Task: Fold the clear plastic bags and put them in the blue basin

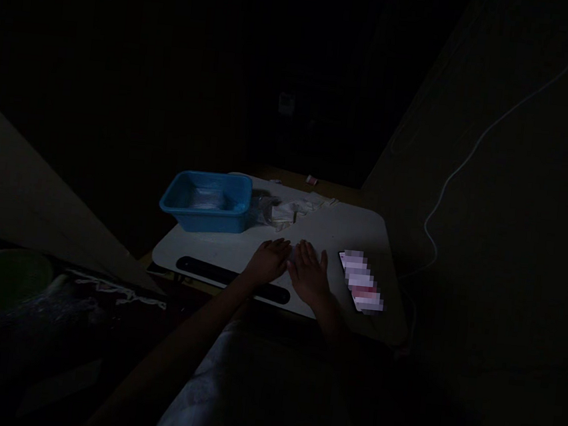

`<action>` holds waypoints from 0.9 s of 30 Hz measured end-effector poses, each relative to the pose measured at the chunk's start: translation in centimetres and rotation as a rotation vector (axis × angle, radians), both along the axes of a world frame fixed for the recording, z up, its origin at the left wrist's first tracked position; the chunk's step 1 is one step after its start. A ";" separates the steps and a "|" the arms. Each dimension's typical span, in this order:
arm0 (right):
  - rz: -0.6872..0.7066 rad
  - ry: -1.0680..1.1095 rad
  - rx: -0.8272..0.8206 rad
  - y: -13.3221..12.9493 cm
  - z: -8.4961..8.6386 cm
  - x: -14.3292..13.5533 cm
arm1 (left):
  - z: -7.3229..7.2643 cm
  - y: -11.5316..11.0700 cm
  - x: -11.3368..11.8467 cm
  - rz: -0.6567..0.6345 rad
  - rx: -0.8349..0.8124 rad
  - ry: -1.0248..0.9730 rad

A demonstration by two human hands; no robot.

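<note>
Both hands rest near the front of a small white table [220, 250]. My left hand [268, 262] lies palm down, its fingers stretched forward. Close beside it, my right hand [308, 274] is also palm down with fingers apart. A faint pale patch shows between the fingertips, too dim to name. Just beyond the hands are a crumpled white cloth or paper [302, 208] and some clear plastic [263, 211]. To the right of my right hand lies a phone [362, 282] with its screen lit and blurred out.
A blue plastic basin [207, 221] with clear plastic packets inside stands at the table's back left. A dark slot [208, 268] runs along the front edge. A white cable [487, 129] hangs on the right. A greenish round tub [3, 283] is at the lower left. The room is dark.
</note>
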State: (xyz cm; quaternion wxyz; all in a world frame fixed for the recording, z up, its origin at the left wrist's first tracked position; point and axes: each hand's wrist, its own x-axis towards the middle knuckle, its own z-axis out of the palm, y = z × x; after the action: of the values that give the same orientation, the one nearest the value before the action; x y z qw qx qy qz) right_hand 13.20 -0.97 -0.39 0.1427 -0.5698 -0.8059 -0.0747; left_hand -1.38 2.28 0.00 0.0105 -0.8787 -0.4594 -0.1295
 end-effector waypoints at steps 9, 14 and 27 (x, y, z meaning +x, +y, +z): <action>0.038 -0.005 -0.070 0.2 -0.3 0.0 | 0.0 0.0 -0.1 0.012 0.011 0.024; 0.033 0.001 -0.078 0.2 -0.2 0.0 | -0.1 0.0 0.0 0.017 0.034 0.021; -0.030 -0.009 -0.120 0.1 0.1 -0.1 | -0.1 0.0 0.0 0.030 0.057 0.018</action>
State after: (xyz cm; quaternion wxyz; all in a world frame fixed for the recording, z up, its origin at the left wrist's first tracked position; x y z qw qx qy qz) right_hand 13.12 -0.90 -0.32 0.1035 -0.5891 -0.8008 -0.0309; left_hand -1.33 2.26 -0.09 0.0416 -0.8723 -0.4683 -0.1344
